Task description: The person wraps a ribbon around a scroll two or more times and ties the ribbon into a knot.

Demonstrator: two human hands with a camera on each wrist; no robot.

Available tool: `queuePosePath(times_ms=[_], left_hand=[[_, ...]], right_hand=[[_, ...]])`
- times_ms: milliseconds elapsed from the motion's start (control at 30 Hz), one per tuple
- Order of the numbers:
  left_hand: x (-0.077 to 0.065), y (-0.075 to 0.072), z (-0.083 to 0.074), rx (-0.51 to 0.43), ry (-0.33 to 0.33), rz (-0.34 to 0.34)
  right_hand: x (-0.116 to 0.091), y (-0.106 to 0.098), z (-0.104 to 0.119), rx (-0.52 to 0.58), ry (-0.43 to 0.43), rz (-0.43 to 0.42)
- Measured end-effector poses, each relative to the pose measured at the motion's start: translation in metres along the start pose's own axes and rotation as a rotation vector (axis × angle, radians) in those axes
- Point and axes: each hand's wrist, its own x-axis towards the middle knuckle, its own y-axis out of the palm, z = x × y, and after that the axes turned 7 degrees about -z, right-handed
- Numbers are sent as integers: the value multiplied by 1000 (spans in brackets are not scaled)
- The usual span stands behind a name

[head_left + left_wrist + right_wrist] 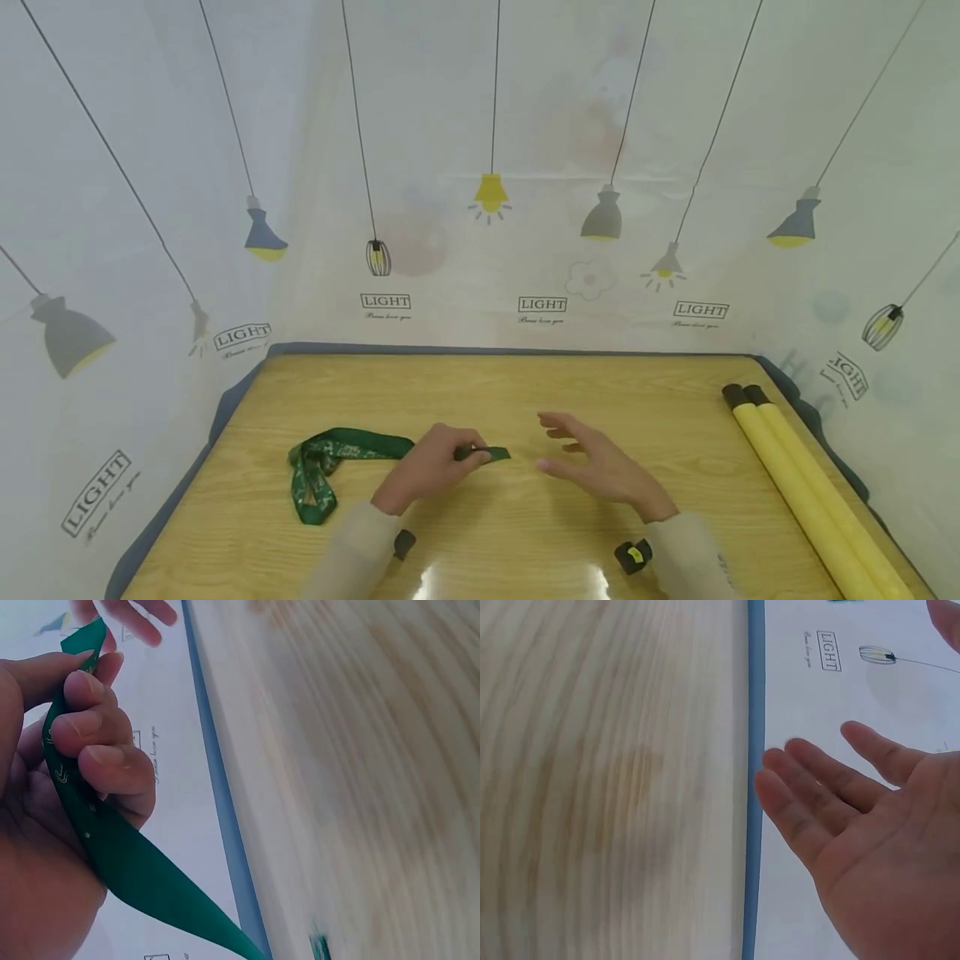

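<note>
A long narrow green scarf [367,442] with a pale pattern lies partly on the table, its far part folded into a loop on the left. My left hand [435,462] grips it near one end, and a short tip sticks out past the thumb toward the right. In the left wrist view the scarf [150,874] runs across the palm, under the curled fingers [112,769], and hangs down from the hand. My right hand [600,462] is held over the table to the right of that tip, apart from it. Its fingers are spread and the palm [892,855] holds nothing.
Two yellow rolls [825,500] with black ends lie side by side along the table's right edge. The wood-patterned table [600,383] has a blue-grey border, and white sheeting [465,108] printed with lamps surrounds it. Black wrist devices [633,556] sit by both sleeves.
</note>
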Motion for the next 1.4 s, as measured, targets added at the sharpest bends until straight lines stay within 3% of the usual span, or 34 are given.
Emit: queuePosePath(times_ms=[333, 567, 800, 1033, 1400], left_hand=[[18, 18, -19, -30, 22, -9], [23, 17, -24, -10, 1, -14], [24, 15, -26, -37, -16, 27], [17, 1, -20, -77, -74, 71], [10, -25, -6, -19, -157, 80]], right_hand=[[13, 18, 4, -15, 20, 102], [18, 22, 14, 19, -20, 146], [19, 23, 15, 34, -73, 151], [20, 15, 11, 8, -27, 111], [17, -2, 0, 0, 34, 46]])
